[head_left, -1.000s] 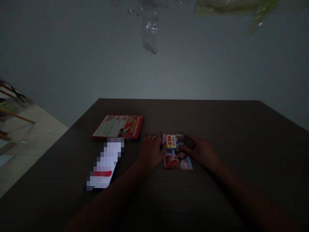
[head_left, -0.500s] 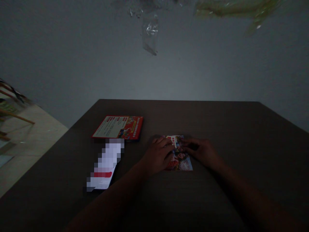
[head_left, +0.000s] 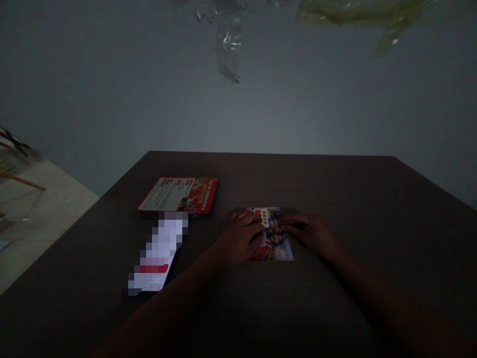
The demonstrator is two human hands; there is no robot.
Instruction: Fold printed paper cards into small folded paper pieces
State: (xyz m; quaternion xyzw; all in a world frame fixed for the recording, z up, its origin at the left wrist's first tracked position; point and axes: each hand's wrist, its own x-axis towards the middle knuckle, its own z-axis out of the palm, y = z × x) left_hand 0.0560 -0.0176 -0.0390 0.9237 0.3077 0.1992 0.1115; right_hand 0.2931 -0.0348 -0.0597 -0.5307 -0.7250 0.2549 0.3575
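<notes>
A small colourful flyer (head_left: 278, 243) lies flat on the dark wooden table (head_left: 335, 199), a little ahead of me. My left hand (head_left: 240, 237) rests palm down over the flyer's left part, fingers stretched across it. My right hand (head_left: 311, 232) lies at the flyer's right edge, its fingertips pressing on the paper near the top. Both hands press the sheet and neither lifts it. The room is dim and finger detail is hard to make out.
A red and white leaflet (head_left: 179, 194) lies to the left, farther back. A long white paper with a red stripe (head_left: 158, 251) sits in front of the leaflet. A grey wall stands behind the table, with plastic scraps (head_left: 229, 52) stuck high up.
My left hand slid right from beside the flyer onto its left part, covering more of it. My right hand stayed at the right edge. The view shifted slightly.
</notes>
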